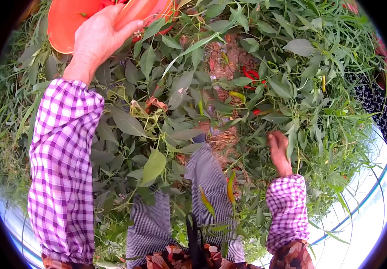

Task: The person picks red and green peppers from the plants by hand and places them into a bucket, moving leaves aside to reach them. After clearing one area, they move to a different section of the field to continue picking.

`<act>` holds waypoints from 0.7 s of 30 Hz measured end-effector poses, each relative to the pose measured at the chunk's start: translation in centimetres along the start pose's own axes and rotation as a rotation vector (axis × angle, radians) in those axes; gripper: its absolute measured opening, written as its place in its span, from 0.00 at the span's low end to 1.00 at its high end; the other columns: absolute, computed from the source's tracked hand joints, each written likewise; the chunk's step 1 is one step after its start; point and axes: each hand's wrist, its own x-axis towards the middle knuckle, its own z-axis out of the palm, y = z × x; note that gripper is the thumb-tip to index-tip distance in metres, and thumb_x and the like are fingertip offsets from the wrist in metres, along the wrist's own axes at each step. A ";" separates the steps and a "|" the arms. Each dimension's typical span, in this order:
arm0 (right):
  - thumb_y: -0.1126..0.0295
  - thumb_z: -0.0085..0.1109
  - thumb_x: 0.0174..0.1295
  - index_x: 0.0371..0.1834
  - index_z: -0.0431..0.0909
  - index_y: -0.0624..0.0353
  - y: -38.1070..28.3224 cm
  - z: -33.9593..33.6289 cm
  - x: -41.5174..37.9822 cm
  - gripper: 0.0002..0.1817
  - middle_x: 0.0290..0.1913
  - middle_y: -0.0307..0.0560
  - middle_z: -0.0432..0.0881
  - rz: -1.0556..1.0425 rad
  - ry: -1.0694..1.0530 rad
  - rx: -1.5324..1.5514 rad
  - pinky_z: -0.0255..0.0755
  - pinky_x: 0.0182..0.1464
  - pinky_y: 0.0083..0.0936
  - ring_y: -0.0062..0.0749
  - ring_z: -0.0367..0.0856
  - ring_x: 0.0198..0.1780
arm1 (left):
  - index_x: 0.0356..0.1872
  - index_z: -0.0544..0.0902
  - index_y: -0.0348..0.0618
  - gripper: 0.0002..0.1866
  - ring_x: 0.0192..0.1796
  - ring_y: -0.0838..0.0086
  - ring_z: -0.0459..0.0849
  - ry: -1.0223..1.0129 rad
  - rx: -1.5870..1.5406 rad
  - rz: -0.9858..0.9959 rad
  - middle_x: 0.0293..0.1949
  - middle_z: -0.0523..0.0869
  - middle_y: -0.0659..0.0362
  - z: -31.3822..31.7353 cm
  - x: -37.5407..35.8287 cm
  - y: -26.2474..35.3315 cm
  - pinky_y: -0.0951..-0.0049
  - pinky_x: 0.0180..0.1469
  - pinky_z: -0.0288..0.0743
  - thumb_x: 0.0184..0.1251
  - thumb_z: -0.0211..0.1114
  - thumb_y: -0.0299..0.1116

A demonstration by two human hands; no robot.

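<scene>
At the top left, my left hand point(99, 38) is closed over the edge of an orange plastic basin point(62, 27), thumb stretched along the side nearer me. Part of a red chili pepper point(107, 4) shows inside the basin. Lower on the right, my right hand point(279, 150) reaches in among the leaves of a pepper plant. Leaves partly cover its fingers, so whether they hold anything is hidden. Above that hand hang red chili peppers point(250, 77), a yellow-green pepper point(237, 95) and another red pepper point(257, 111) half behind leaves.
Dense pepper plants crowd both sides of a narrow strip of bare soil point(225, 139). My legs in checked trousers point(209, 179) stand among them. Long peppers point(231, 187) hang close to my knee. Dark patterned cloth point(373, 101) of another person shows at the right edge, near pale sheeting point(359, 215).
</scene>
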 end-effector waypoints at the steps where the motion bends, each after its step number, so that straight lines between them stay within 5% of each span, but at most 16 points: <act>1: 0.67 0.53 0.66 0.42 0.79 0.63 -2.3 1.0 -0.9 0.11 0.34 0.54 0.83 -0.070 -0.085 -0.114 0.74 0.45 0.35 0.44 0.83 0.38 | 0.53 0.80 0.44 0.30 0.41 0.60 0.85 -0.044 -0.045 -0.013 0.39 0.87 0.52 0.6 0.0 -0.6 0.62 0.45 0.76 0.59 0.65 0.58; 6: 0.69 0.52 0.62 0.41 0.77 0.64 1.5 6.9 1.9 0.10 0.39 0.69 0.79 -0.232 -0.072 -0.328 0.72 0.44 0.50 0.63 0.78 0.41 | 0.44 0.84 0.40 0.29 0.33 0.62 0.85 -0.215 -0.123 -0.092 0.28 0.86 0.53 1.6 0.6 -1.4 0.63 0.40 0.75 0.58 0.65 0.59; 11: 0.68 0.53 0.62 0.43 0.78 0.63 6.5 9.5 9.7 0.12 0.40 0.64 0.80 -0.019 0.070 -0.298 0.74 0.45 0.46 0.58 0.79 0.41 | 0.40 0.83 0.36 0.28 0.26 0.63 0.82 -0.218 -0.034 -0.103 0.23 0.82 0.53 2.1 0.6 -1.7 0.63 0.34 0.73 0.58 0.66 0.57; 21: 0.65 0.55 0.62 0.46 0.77 0.59 9.0 10.2 18.0 0.12 0.42 0.56 0.80 0.396 0.245 0.573 0.74 0.45 0.41 0.49 0.79 0.42 | 0.44 0.82 0.33 0.21 0.28 0.74 0.79 -0.222 -0.226 -0.054 0.26 0.83 0.58 1.9 0.2 -1.2 0.70 0.35 0.73 0.62 0.67 0.43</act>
